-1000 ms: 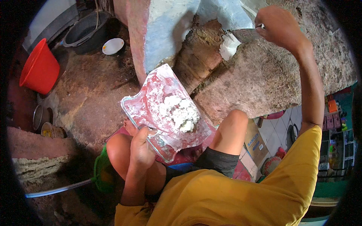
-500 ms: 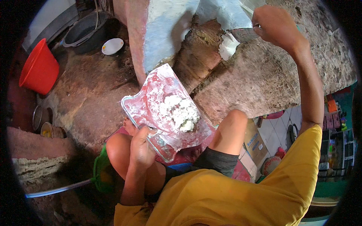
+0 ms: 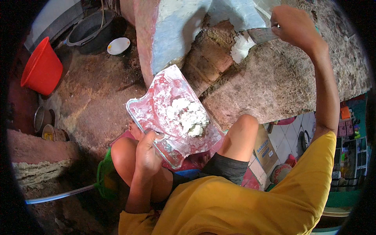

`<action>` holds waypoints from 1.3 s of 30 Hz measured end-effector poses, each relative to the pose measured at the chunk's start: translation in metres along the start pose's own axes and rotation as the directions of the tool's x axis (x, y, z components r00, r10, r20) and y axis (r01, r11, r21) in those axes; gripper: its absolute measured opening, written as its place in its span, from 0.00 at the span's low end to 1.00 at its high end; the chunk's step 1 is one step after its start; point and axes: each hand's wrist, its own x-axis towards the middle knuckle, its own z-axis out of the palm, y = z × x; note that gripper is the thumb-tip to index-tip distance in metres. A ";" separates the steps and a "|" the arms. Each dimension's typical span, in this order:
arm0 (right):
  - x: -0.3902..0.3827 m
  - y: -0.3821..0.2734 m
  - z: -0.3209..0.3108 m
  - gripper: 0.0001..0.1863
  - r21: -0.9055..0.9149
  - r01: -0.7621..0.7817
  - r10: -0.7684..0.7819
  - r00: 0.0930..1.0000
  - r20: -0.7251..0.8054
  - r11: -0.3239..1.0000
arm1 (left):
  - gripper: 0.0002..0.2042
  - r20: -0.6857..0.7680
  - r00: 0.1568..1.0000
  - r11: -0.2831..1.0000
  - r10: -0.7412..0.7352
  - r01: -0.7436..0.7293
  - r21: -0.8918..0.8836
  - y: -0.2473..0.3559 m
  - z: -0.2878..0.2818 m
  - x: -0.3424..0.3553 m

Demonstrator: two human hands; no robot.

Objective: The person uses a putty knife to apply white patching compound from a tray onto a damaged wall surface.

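My left hand [image 3: 148, 153] grips the near edge of a red, clear-rimmed plastic board [image 3: 169, 150], its thumb on top. The board lies tilted above my knees, smeared white, with a lumpy heap of white putty [image 3: 188, 117] on it. At the upper right my right hand [image 3: 293, 29] is closed round a putty knife, its handle mostly hidden by the fingers. The grey blade [image 3: 261, 35] points left, its tip by a white putty patch [image 3: 242, 49] at the edge of the bare brown part of the wall [image 3: 211, 53].
Pale blue and white paint [image 3: 172, 31] covers the wall ahead, beside a rough stone ledge [image 3: 270, 82]. To the left stand a red bucket [image 3: 42, 67], a black basin [image 3: 89, 33] and a white plate [image 3: 118, 46]. A cardboard box [image 3: 265, 152] stands beyond my right knee.
My right hand has shifted slightly right, and more of the knife's blade now shows beside the putty patch. The board and my left hand have stayed nearly still.
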 end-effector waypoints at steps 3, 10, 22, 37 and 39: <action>-0.001 -0.006 -0.008 0.07 0.004 -0.024 0.024 0.999 0.024 1.000 | 0.22 -0.011 1.000 1.000 0.026 -0.026 0.013 0.000 0.003 -0.001; 0.013 -0.019 0.004 0.07 -0.063 -0.043 0.055 0.976 0.209 0.997 | 0.22 -0.029 0.999 0.999 0.029 -0.028 0.019 0.000 -0.003 0.000; 0.025 -0.022 -0.012 0.05 -0.145 -0.002 0.020 0.992 0.126 0.989 | 0.26 0.023 1.000 1.000 0.014 -0.014 0.020 -0.002 -0.006 0.004; 0.077 -0.029 -0.006 0.04 -0.212 0.086 -0.038 0.975 0.220 0.973 | 0.24 -0.020 1.000 0.999 -0.006 0.007 0.038 0.003 -0.002 0.001; 0.088 -0.031 -0.007 0.04 -0.229 0.100 -0.031 0.958 0.286 0.968 | 0.23 -0.061 0.998 0.998 0.007 -0.003 0.067 0.002 -0.001 0.001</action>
